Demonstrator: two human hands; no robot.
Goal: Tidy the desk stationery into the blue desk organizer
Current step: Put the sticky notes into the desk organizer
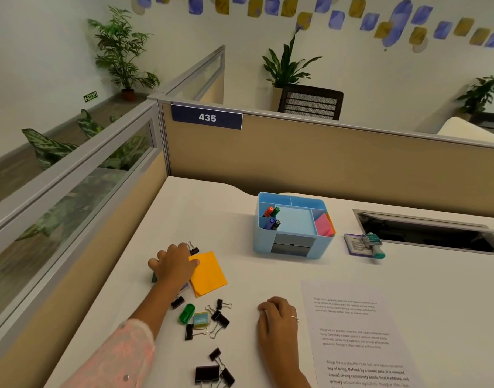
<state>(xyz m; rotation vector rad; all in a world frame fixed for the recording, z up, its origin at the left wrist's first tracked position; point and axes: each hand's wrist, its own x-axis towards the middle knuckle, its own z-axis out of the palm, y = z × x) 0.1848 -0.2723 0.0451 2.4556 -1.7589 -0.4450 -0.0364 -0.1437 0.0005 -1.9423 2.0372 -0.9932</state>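
Observation:
The blue desk organizer [296, 247] stands mid-desk, holding markers [271, 212] in its left slots and pink sticky notes [323, 225] on its right. My left hand [174, 264] lies palm down on the left edge of an orange sticky pad [208, 274], fingers spread, with a dark green object [154, 277] peeking out beneath it. My right hand [278, 320] rests curled on the desk, holding nothing. Several black binder clips [219, 317] lie scattered between the hands, beside a green cap-like piece [186, 313] and a small teal box [201, 319].
A printed sheet [360, 331] lies at the right. A stamp [373, 245] sits on a purple-edged pad [355, 245] right of the organizer, before a dark cable slot [425, 233]. Beige partition walls [324, 158] border the desk at back and left.

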